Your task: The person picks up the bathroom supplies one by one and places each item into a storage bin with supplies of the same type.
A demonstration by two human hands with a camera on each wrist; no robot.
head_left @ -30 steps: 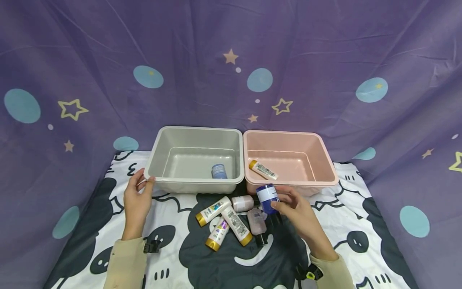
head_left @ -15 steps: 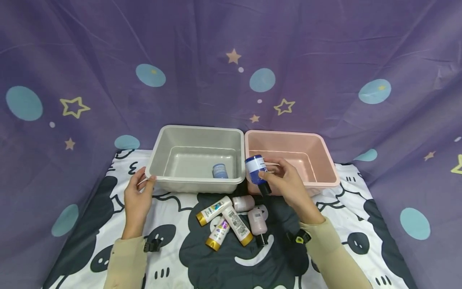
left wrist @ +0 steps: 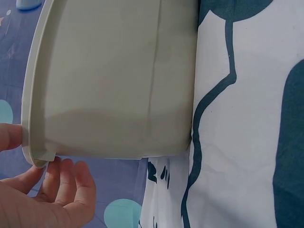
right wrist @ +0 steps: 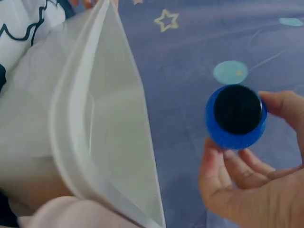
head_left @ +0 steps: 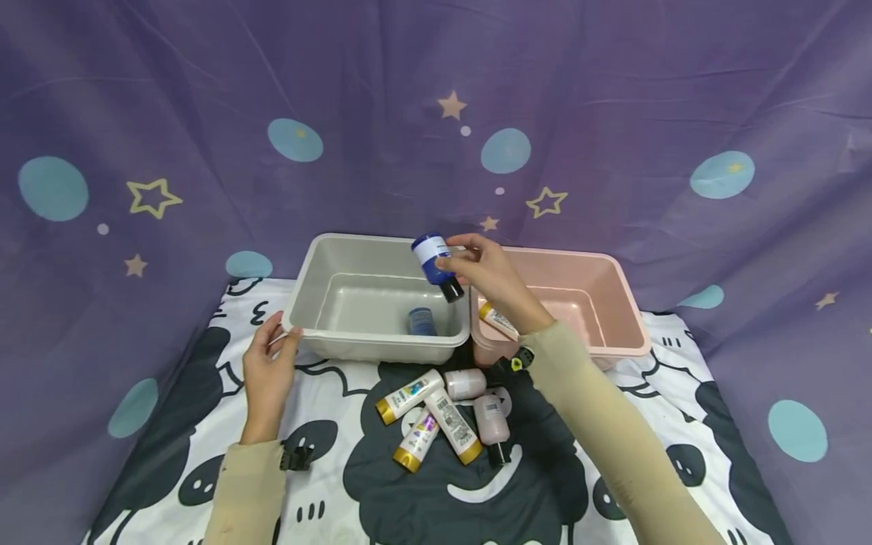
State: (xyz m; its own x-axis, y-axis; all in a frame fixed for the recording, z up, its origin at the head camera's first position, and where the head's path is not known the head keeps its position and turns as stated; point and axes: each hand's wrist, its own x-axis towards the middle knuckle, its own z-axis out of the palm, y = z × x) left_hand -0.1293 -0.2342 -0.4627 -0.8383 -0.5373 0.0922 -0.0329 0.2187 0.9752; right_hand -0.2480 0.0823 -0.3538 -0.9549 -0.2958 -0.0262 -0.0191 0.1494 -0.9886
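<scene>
My right hand (head_left: pixel 496 278) grips a dark blue bottle (head_left: pixel 431 253) with a white label, over the right end of the grey bin (head_left: pixel 378 348). The bottle tilts with its black cap (right wrist: pixel 237 110) lower and toward me. Another blue bottle (head_left: pixel 421 322) lies inside the grey bin near its front right corner. With thumb and fingers, my left hand (head_left: pixel 268 375) holds the rim of that bin at the front left corner; the left wrist view shows the thumb on the rim (left wrist: pixel 27 109) and fingertips below it.
A pink bin (head_left: pixel 620 344) adjoins the grey one, with a gold-capped white tube (head_left: pixel 499 321) inside. Before the bins, several white tubes (head_left: pixel 453 425) and two pale pink bottles (head_left: pixel 492 418) with black caps lie on the patterned cloth. A purple curtain (head_left: pixel 381 151) hangs behind.
My right hand has carried the dark blue bottle up and left, from in front of the pink bin to over the grey bin. The left hand keeps its hold on the rim.
</scene>
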